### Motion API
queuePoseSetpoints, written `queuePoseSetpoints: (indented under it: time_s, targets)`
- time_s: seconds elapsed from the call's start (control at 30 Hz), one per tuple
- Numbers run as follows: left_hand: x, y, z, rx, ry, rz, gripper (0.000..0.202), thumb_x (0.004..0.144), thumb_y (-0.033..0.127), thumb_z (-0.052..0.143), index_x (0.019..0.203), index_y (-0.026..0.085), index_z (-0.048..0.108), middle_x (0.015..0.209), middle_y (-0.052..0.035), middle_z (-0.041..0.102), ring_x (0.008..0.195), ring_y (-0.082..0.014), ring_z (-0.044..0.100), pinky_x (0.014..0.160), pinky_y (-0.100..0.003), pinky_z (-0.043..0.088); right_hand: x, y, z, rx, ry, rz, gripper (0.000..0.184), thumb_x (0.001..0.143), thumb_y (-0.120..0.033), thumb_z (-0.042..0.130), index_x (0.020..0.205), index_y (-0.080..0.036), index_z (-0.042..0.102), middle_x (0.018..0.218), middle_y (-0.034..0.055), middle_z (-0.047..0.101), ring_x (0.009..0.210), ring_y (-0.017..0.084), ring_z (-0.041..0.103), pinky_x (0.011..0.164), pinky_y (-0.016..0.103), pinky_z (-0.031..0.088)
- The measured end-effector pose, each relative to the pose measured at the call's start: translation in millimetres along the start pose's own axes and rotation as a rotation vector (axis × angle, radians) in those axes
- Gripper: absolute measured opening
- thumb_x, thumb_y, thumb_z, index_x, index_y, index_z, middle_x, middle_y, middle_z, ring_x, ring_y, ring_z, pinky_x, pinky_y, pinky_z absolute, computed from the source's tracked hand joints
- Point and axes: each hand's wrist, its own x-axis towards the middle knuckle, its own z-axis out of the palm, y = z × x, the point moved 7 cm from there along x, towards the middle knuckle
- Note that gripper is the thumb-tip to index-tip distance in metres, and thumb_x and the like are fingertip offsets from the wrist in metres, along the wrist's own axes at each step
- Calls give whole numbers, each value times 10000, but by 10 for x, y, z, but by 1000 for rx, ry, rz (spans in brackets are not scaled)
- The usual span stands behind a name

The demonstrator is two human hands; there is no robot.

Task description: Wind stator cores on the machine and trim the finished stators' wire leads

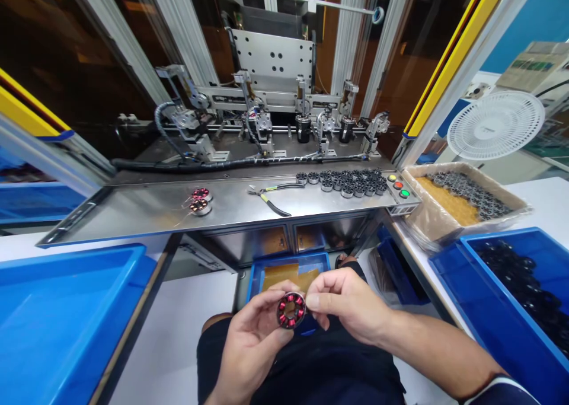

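Note:
My left hand (262,328) holds a motor stator (291,310) between thumb and fingers, above my lap. It is a ring with red wire coils around an open centre, its face turned up towards me. At its right edge, my right hand (344,301) is closed in a pinch of thumb and forefinger; whatever lies between those fingertips is too small to make out. Ahead on the metal ledge lie wire cutters (275,197) with black and yellow-green handles, jaws to the left. Left of them sit a red-wound stator (201,194) and a copper-coloured wound stator (200,207), with loose wire ends.
Several black stator cores (355,182) stand on the ledge beside push buttons (399,185). Behind is a winding machine (275,67) between yellow light bars. Right are a lined carton (427,221) and a blue bin (471,274) of black parts; a blue tray (128,268) is left.

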Motion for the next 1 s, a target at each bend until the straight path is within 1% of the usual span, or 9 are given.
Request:
queuePoseSetpoints:
  time_s: [0.13, 0.23, 0.3, 0.37, 0.47, 0.53, 0.67, 0.77, 1.0]
  targets:
    - [14, -41, -12, -41, 32, -37, 356, 685, 210, 860, 1027, 261, 777, 1076, -79, 789, 1003, -208, 738, 833, -216, 587, -23, -33, 20, -92, 11, -40, 386, 658, -463, 835, 658, -133, 636, 549, -28, 592, 475, 69, 493, 494, 209, 396]
    - [23, -62, -22, -66, 44, -69, 352, 701, 217, 850, 1039, 284, 776, 1090, -76, 789, 988, -206, 745, 835, -230, 592, -64, -129, 24, -233, 25, -171, 309, 774, -417, 751, 692, -143, 635, 592, -17, 599, 525, 84, 504, 533, 226, 421]
    - [27, -58, -25, -61, 49, -88, 340, 708, 231, 846, 1038, 282, 777, 1099, -83, 786, 983, -217, 748, 837, -245, 596, -131, -269, 28, -409, 52, -372, 219, 843, -341, 693, 747, -148, 655, 661, 5, 623, 590, 104, 533, 579, 245, 454]
    - [30, -34, -26, -38, 55, -87, 328, 713, 244, 843, 1034, 272, 779, 1105, -92, 783, 977, -232, 751, 829, -258, 604, -248, -438, 60, -610, 85, -650, 114, 854, -260, 686, 864, -146, 679, 769, 42, 661, 683, 134, 582, 646, 272, 500]
    - [34, 39, -27, 39, 65, -18, 307, 732, 217, 826, 1033, 260, 778, 1112, -86, 782, 1022, -239, 739, 861, -264, 598, -436, -599, 146, -853, 96, -1026, 241, 834, -166, 705, 1065, -126, 653, 929, 116, 700, 846, 194, 649, 752, 336, 549]
    - [31, 87, -14, 102, 53, 46, 312, 756, 169, 801, 1052, 262, 769, 1130, -73, 777, 1066, -231, 724, 892, -257, 586, -490, -629, 196, -968, 75, -1155, 248, 854, -118, 672, 1100, -122, 641, 949, 133, 713, 885, 210, 662, 777, 363, 551]
    - [0, 138, 22, 194, 11, 120, 405, 783, 72, 749, 1125, 287, 731, 1165, -47, 764, 1071, -201, 721, 911, -238, 577, -463, -630, 232, -1041, 44, -1204, 168, 896, -81, 614, 1045, -139, 664, 847, 95, 719, 780, 184, 656, 723, 358, 534]
    - [-34, 177, 36, 248, 7, 139, 428, 785, 54, 742, 1137, 296, 722, 1166, -39, 763, 1077, -188, 717, 915, -218, 570, -430, -611, 230, -1009, 35, -1209, 188, 886, -43, 609, 1034, -136, 677, 812, 89, 714, 740, 178, 652, 688, 346, 520]
    - [-35, 308, 72, 254, 19, 211, 456, 746, 25, 756, 1116, 290, 733, 1125, -54, 773, 1059, -207, 725, 902, -250, 583, -340, -515, 207, -956, 46, -1142, 228, 891, -35, 568, 1025, -168, 696, 816, 70, 694, 750, 178, 644, 680, 345, 534]
